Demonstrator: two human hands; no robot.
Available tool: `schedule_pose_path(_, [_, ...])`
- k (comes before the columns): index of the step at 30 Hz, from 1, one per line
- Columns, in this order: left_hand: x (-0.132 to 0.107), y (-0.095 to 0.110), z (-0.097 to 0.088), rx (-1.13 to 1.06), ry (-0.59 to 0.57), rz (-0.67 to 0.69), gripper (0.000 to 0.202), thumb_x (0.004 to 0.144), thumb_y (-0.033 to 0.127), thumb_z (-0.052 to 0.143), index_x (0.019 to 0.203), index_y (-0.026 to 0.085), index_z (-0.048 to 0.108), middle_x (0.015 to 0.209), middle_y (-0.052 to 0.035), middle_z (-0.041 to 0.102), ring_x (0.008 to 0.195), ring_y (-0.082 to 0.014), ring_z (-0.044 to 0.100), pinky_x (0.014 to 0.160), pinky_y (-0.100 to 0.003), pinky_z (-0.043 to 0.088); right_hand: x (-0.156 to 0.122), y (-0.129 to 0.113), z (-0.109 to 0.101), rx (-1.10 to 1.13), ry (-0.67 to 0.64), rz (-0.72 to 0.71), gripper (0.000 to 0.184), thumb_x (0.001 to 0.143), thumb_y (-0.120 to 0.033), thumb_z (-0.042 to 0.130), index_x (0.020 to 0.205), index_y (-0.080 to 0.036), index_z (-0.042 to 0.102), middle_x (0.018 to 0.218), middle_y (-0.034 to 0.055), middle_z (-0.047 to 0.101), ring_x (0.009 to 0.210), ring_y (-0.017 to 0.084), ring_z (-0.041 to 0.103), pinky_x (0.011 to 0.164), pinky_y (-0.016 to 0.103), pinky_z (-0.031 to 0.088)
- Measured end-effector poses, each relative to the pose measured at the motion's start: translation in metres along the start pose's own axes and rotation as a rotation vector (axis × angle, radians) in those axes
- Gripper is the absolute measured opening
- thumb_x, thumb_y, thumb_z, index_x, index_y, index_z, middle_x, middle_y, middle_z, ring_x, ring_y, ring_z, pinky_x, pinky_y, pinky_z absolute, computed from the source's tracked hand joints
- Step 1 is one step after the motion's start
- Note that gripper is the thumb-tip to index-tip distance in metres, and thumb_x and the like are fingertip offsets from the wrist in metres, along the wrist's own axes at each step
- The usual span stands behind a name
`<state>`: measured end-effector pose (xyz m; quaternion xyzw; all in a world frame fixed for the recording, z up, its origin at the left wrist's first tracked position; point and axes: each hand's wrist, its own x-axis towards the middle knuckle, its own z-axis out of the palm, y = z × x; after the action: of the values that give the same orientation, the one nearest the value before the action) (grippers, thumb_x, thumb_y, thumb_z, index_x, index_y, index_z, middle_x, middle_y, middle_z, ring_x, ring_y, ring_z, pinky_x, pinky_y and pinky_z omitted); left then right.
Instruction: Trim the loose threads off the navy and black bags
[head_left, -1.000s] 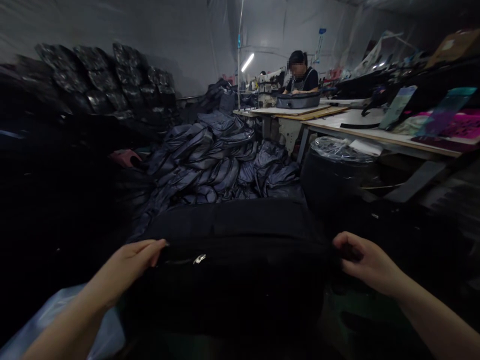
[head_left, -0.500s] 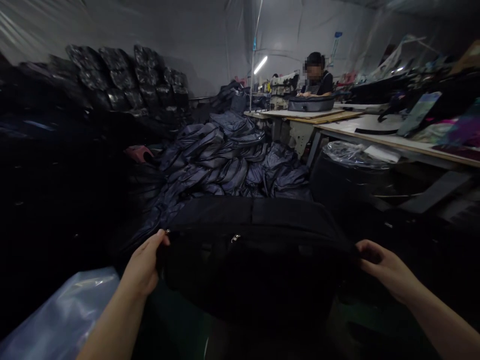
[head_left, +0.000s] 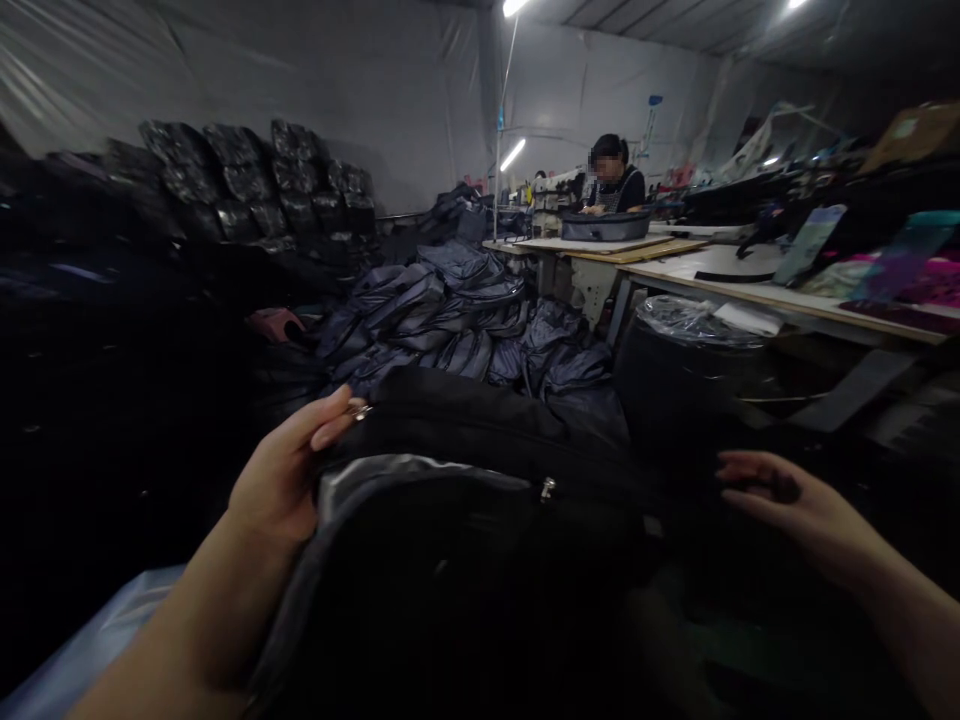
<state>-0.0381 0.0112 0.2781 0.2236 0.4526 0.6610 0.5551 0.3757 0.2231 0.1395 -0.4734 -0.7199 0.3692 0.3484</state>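
A black zippered bag [head_left: 480, 410] fills the lower middle of the view, its dark body hard to make out. My left hand [head_left: 289, 460] grips the bag's upper left edge, thumb and fingers closed beside a metal zipper pull [head_left: 362, 412]. Along the front, a pocket gapes and shows a silvery grey lining [head_left: 390, 468]. A second zipper pull [head_left: 548, 489] sits farther right on the seam. To the right, my right hand [head_left: 780, 495] is off the bag, fingers apart and nothing visible in them.
Behind the bag rises a heap of dark blue-grey bags [head_left: 457, 310]. Plastic-wrapped bundles [head_left: 240, 175] are stacked at back left. On the right, a person [head_left: 619, 180] works over a bag at a long table [head_left: 675, 262]. Clear plastic sheeting [head_left: 112, 620] lies at lower left.
My right hand has let go of the bag's right side. The left side has risen in my left hand, the bag has tilted, and the pocket's grey lining now shows.
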Motion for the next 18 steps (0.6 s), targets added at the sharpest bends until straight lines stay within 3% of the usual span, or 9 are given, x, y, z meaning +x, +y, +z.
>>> schedule_pose_path(3, [0.009,0.004,0.053,0.246,-0.162,0.033,0.044,0.083,0.039,0.052,0.047,0.019,0.035,0.043,0.0053,0.035,0.039,-0.0063,0.035,0.042,-0.019,0.032,0.0,-0.074,0.002,-0.021,0.017,-0.202,0.042,0.073,-0.042,0.069,0.111,-0.027,0.059,0.103,0.0101,0.066,0.078,0.018,0.061,0.069,0.029,0.049])
schedule_pose_path(7, [0.017,0.0,0.114,0.541,-0.388,0.15,0.045,0.082,0.038,0.053,0.044,0.017,0.043,0.041,0.0045,0.033,0.041,-0.0063,0.033,0.044,-0.019,0.031,-0.01,-0.176,0.023,0.023,-0.363,-0.358,0.06,0.067,-0.039,0.076,0.119,-0.024,0.053,0.098,0.0069,0.065,0.073,0.018,0.06,0.063,0.029,0.05])
schedule_pose_path(9, [0.016,-0.003,0.131,0.649,-0.436,0.182,0.044,0.081,0.038,0.054,0.044,0.016,0.046,0.041,0.0036,0.037,0.042,-0.0071,0.034,0.045,-0.02,0.031,-0.01,-0.205,0.031,0.053,-0.505,-0.417,0.049,0.067,-0.034,0.076,0.11,-0.021,0.055,0.092,0.0042,0.064,0.074,0.017,0.059,0.064,0.027,0.049])
schedule_pose_path(13, [0.013,-0.006,0.134,0.856,-0.404,0.193,0.042,0.081,0.04,0.053,0.046,0.017,0.046,0.046,0.0035,0.039,0.045,-0.0083,0.033,0.046,-0.022,0.028,0.007,-0.212,0.029,0.004,-0.615,-0.471,0.024,0.07,-0.022,0.069,0.088,-0.02,0.054,0.075,-0.0028,0.055,0.064,0.011,0.05,0.054,0.019,0.041])
schedule_pose_path(18, [0.012,-0.007,0.104,1.023,-0.243,0.189,0.042,0.083,0.04,0.048,0.048,0.018,0.038,0.051,0.0039,0.037,0.052,-0.0102,0.034,0.053,-0.022,0.03,0.032,-0.187,0.005,-0.128,-0.605,-0.383,0.016,0.07,-0.015,0.063,0.081,-0.019,0.053,0.075,-0.0022,0.052,0.066,0.012,0.047,0.057,0.021,0.039])
